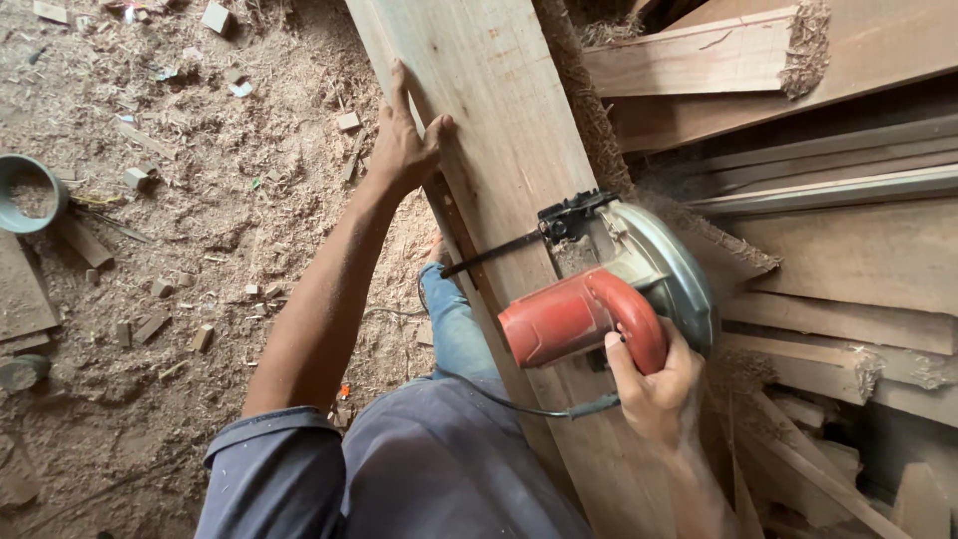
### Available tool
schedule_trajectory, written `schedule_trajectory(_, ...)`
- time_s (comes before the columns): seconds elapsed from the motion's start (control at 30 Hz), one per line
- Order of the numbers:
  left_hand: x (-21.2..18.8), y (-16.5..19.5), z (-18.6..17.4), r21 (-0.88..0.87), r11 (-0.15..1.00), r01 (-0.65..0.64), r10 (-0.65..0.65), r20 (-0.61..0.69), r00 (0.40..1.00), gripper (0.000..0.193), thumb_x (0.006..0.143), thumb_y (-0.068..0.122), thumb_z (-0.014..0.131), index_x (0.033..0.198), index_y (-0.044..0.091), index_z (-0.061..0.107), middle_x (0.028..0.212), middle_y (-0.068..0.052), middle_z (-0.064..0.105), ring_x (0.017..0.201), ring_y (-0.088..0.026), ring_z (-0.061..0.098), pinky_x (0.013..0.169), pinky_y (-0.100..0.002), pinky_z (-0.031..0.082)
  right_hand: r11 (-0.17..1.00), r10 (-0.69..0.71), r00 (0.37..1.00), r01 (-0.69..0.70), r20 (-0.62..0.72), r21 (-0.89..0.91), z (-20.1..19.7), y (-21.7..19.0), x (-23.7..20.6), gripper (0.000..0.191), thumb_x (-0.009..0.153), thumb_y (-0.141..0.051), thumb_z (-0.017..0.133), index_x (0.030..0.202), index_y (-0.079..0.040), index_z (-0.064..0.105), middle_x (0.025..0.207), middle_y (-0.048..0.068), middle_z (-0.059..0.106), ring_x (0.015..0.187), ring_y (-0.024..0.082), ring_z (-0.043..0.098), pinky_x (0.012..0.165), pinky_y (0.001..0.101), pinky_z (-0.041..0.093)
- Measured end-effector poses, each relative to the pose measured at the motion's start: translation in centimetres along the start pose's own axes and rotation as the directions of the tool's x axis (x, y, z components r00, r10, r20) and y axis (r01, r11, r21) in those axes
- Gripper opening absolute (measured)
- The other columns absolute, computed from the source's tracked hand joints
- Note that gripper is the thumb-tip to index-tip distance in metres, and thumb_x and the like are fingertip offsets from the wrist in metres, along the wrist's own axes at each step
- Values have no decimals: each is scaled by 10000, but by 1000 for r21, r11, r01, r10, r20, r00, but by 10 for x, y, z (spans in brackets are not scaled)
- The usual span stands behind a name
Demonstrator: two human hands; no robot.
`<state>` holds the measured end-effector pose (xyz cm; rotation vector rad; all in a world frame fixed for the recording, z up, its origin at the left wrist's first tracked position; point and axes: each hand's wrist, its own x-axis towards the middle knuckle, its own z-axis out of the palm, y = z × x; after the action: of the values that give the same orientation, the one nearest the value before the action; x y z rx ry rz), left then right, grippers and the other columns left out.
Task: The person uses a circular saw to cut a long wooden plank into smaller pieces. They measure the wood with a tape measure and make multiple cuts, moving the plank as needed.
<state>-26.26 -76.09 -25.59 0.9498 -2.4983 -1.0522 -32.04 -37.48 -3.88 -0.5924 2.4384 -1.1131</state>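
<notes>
While my right hand (pixel 654 384) wraps tight around the red saw (pixel 599 304) at centre frame, my left hand (pixel 404 145) clamps the plank (pixel 499 130) edge, upper middle.

Workshop floor and timber stack
Sawdust-covered floor (pixel 200 230), landmark: grey round bowl (pixel 28 192) at its left edge, small wood offcuts (pixel 150 319) scattered across it; stacked planks (pixel 848 250) far right of the floor.
</notes>
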Motion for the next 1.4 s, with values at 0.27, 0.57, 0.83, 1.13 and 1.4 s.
schedule_trajectory(0.27, -5, 22, -17, -127, 973, 192, -182, 89, 979, 966, 1012, 330, 692, 1638, 69, 4, 1681, -289, 167, 1469, -478, 368, 1233, -576, 365, 1000, -27, 999, 28, 21, -8, 9, -19, 26, 245, 884, -188, 745, 1040, -6, 695, 812, 92, 705, 706, 137, 652, 690, 310, 531)
schedule_trajectory(0.57, -2, 22, -13, -86, 984, 153, -150, 38, 988, 1011, 998, 336, 741, 1603, 34, -11, 1671, -286, 158, 1459, -493, 341, 1186, -556, 340, 1000, 4, 999, -4, 48, -17, 22, -33, 52, 228, 888, -190, 729, 1006, 2, 690, 732, 123, 681, 647, 175, 662, 642, 352, 529)
schedule_trajectory(0.83, -12, 32, -15, -212, 947, 242, -234, 58, 970, 957, 1002, 377, 727, 1645, 85, 82, 1648, -288, 302, 1504, -440, 389, 1237, -502, 378, 998, -55, 998, 54, 27, 31, 33, -33, 73, 256, 887, -168, 725, 1063, 15, 695, 832, 139, 721, 741, 216, 707, 709, 358, 551)
schedule_trajectory(1.13, -207, 67, 23, -901, 312, 302, -238, 233, 943, 1225, 670, 43, 648, 1683, 137, -33, 1732, -185, 129, 1546, -388, 265, 1222, -481, 275, 979, -196, 981, 194, 17, 62, 43, -40, 88, 297, 893, -147, 709, 1140, 15, 689, 958, 153, 739, 882, 250, 740, 815, 373, 562)
schedule_trajectory(1.4, -233, 99, 46, -712, 660, 238, -67, 260, 963, 1466, 824, 253, 882, 1500, 31, -400, 1682, -275, -80, 1574, -342, 118, 1267, -448, 224, 973, -214, 977, 212, 11, 92, 50, -52, 96, 284, 882, -132, 696, 1120, 21, 680, 944, 153, 736, 876, 263, 739, 803, 378, 564)
